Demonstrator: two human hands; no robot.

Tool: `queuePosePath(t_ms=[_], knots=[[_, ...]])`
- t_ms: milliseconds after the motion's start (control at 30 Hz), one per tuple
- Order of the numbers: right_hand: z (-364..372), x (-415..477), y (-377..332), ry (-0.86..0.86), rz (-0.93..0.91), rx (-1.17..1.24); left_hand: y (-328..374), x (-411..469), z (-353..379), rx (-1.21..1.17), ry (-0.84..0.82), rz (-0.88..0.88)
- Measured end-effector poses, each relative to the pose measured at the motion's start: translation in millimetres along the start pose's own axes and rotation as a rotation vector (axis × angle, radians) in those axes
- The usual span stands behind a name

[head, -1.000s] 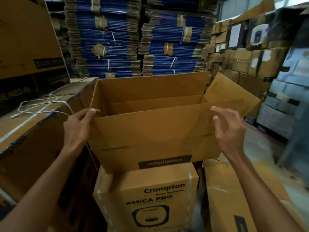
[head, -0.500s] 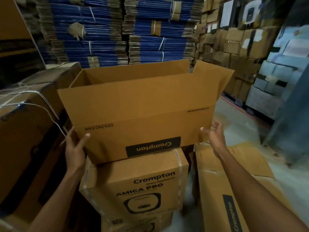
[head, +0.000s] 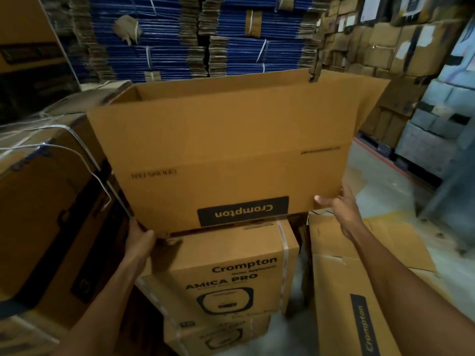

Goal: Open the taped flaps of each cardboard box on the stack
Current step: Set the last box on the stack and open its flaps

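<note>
A large brown Crompton box (head: 226, 155) stands upside down on the stack, its top flaps raised and open. Under it sits a sealed Crompton Amica Pro box (head: 231, 273) with clear tape strips. My left hand (head: 140, 242) grips the open box's lower left corner from beneath. At the lower right corner, my right hand (head: 339, 204) holds the box's edge, thumb on the front face and fingers behind it.
A strapped brown carton (head: 51, 201) stands close on the left. Another opened Crompton box (head: 359, 278) lies at the right on the floor. Bundled blue flat cartons (head: 180, 47) fill the back; stacked boxes (head: 385, 47) line the right.
Both hands dropped from the top flaps to the box's bottom corners. The box now fills more of the view and my left hand went under its corner.
</note>
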State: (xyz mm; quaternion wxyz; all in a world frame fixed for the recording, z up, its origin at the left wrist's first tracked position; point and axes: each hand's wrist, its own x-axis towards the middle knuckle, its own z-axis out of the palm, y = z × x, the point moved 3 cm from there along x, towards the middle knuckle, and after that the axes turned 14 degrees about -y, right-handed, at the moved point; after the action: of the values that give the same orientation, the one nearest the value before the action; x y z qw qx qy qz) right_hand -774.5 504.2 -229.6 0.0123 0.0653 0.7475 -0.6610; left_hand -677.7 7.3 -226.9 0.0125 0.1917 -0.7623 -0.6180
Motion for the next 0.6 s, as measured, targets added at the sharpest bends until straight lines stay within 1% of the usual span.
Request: queuePosePath(t_ms=[167, 267, 400, 600], knots=[[-13, -4, -46, 0.076, -0.148, -0.019, 64, -19, -16, -0.081, -0.001, 0.272], [-19, -7, -76, 0.111, -0.238, -0.028, 98, -32, -28, -0.169, -0.034, 0.373], [-22, -17, -103, 0.13, -0.313, -0.011, 115, -43, -36, -0.216, -0.066, 0.41], [-17, -37, -111, 0.134, -0.353, -0.002, 106, -55, -39, -0.228, -0.058, 0.435]])
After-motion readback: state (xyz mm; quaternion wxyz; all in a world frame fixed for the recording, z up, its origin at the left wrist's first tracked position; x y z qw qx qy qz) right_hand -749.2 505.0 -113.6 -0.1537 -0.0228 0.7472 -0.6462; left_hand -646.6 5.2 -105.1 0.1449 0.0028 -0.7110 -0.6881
